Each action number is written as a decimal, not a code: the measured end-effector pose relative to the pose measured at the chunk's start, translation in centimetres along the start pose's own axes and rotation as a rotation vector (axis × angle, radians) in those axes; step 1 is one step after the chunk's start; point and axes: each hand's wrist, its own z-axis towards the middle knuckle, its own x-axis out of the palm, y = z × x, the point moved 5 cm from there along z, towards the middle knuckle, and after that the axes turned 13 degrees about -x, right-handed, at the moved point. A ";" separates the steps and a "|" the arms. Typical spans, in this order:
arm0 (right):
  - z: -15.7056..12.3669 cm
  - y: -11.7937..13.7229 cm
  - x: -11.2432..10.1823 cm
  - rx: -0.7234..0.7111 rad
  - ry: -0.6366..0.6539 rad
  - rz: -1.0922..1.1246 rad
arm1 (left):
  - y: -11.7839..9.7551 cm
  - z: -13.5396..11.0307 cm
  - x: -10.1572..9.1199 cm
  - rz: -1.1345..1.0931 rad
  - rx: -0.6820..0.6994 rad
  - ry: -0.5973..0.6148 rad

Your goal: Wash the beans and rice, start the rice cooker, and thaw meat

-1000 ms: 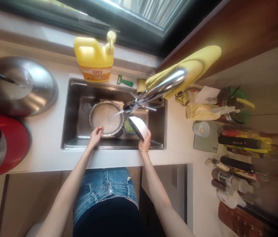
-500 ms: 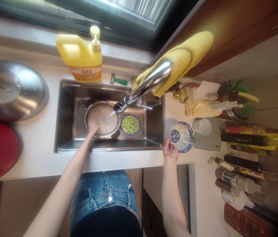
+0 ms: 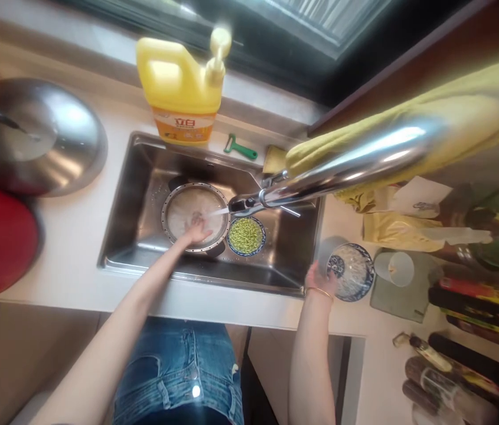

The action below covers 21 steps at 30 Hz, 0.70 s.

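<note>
1. White bench ran around a steel sink, with a window beyond it and a yellow pump bottle standing behind the sink beside a green peeler.
2. Inside the sink sat a round metal basin, its rim dotted with holes, filled with cloudy water; a thin stream from the tap ran into it.
3. The left hand reached into the basin, near where the stream fell; its fingers were spread and loose, grasping nothing visible.
4. Just right of the basin, also in the sink, a blue-rimmed bowl held green beans.
5. The right hand was at the near-left edge of a patterned bowl on the bench, right of the sink. Blur hid its fingers, so whether they gripped that bowl could not be told.
6. Further right, a pale cup rested on a grey-green board. At far left lay a large metal lid, with a red appliance nearer.
</note>
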 end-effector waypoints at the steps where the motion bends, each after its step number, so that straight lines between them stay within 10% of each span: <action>1: -1.2 -0.6 1.0 0.011 0.001 0.011 | 0.2 -0.6 -0.3 0.003 0.016 0.020; 5: -7.7 -5.5 9.7 0.071 0.197 0.020 | 1.9 -2.8 -3.4 -0.025 0.087 0.028; 7: -11.1 -8.7 16.8 0.054 0.525 -0.134 | 3.2 -4.0 -5.6 -0.052 0.088 -0.021; 9: -14.1 -11.5 23.9 -0.124 0.870 -0.485 | 4.9 -5.2 -7.6 -0.100 0.071 -0.104; 13: -18.1 -15.7 34.1 -0.566 1.168 -1.095 | 8.1 -8.0 -9.9 -0.389 0.047 -0.303; 17: -21.5 -19.5 37.8 -0.701 1.334 -1.318 | 10.1 -10.3 -9.1 -0.674 -0.018 -0.383; 21: -23.0 -21.4 37.0 -0.898 1.528 -1.297 | 10.1 -12.6 -7.4 -0.740 -0.047 -0.369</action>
